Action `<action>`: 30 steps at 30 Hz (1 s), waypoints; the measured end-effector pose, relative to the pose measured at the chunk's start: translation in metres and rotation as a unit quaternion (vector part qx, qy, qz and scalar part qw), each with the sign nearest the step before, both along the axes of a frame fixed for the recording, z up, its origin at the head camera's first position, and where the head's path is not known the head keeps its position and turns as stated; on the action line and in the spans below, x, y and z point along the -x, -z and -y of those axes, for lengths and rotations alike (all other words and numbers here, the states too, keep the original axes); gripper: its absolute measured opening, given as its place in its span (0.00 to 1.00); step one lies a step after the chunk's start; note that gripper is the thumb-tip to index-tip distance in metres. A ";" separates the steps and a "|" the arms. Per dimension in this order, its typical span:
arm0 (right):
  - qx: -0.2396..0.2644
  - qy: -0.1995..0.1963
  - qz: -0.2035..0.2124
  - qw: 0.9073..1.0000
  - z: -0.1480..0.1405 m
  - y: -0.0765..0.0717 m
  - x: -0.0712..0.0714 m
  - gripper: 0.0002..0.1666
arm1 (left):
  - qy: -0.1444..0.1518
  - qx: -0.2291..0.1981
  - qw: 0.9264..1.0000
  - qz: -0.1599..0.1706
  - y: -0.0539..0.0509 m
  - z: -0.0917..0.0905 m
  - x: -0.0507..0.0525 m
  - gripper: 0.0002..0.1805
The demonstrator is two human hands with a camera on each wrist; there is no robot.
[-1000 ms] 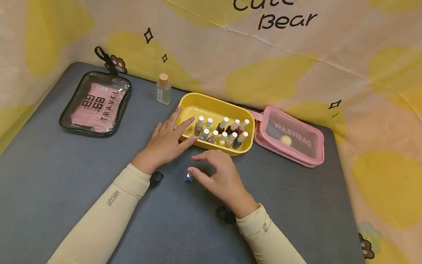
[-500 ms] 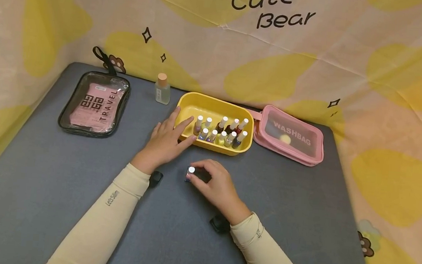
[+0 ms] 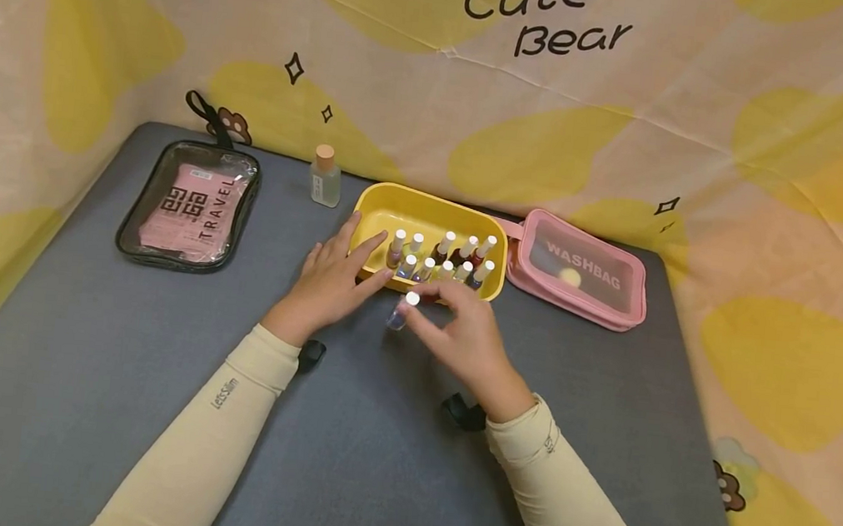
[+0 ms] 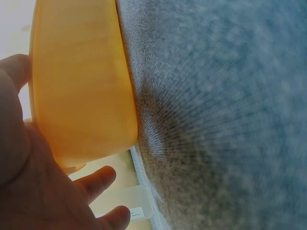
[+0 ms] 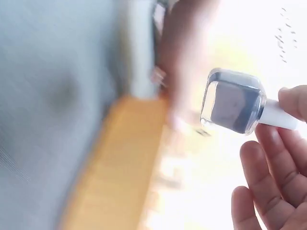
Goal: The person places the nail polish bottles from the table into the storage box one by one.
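My right hand [image 3: 464,329] pinches the white cap of a nail polish bottle [image 3: 398,315] between thumb and fingers, just in front of the yellow tray. In the right wrist view the nail polish bottle [image 5: 235,103] shows a square glass body with bluish-grey polish, tilted and off the table. My left hand [image 3: 329,284] rests with spread fingers on the left end of the yellow tray [image 3: 389,198]. Seen from the left wrist, that hand [image 4: 43,177] lies against the tray's outer wall [image 4: 84,86]. Several white-capped nail polish bottles [image 3: 443,250] stand in the tray's right part.
Behind the tray's left end stands a clear bottle [image 3: 325,184] with a wooden-looking cap. A pink wash bag [image 3: 582,273] lies right of the tray. A black-edged clear pouch [image 3: 189,205] is at the far left. Patterned cloth [image 3: 378,67] hangs behind the grey table [image 3: 344,457].
My right hand reached the lone nail polish bottle on the table, pinched its cap and lifted it up towards the tray. My left hand has stayed on the tray.
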State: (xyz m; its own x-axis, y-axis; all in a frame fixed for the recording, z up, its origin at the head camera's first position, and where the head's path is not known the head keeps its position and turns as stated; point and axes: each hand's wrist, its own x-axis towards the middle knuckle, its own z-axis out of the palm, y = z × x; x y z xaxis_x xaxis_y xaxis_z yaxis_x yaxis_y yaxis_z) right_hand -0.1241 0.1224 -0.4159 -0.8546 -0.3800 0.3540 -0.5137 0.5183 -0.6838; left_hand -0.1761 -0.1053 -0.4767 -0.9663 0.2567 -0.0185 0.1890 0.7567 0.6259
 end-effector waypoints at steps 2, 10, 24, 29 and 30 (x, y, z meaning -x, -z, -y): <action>0.003 0.017 -0.001 1.000 -0.006 -0.018 0.014 0.12 | -0.001 0.001 1.000 0.000 0.000 0.000 0.000 0.39; -0.051 0.091 0.070 0.992 -0.029 -0.066 0.081 0.16 | 0.004 -0.007 1.000 0.003 -0.001 0.000 0.000 0.39; -0.163 0.095 0.197 0.962 -0.058 -0.047 0.151 0.17 | 0.004 -0.005 1.000 0.004 0.003 0.001 0.000 0.39; -0.198 0.101 0.219 0.950 -0.056 -0.040 0.161 0.16 | 0.005 -0.004 1.000 0.002 0.002 0.001 0.000 0.39; -0.203 0.100 0.222 0.948 -0.055 -0.039 0.163 0.15 | 0.005 -0.005 1.000 0.002 0.001 0.001 0.000 0.39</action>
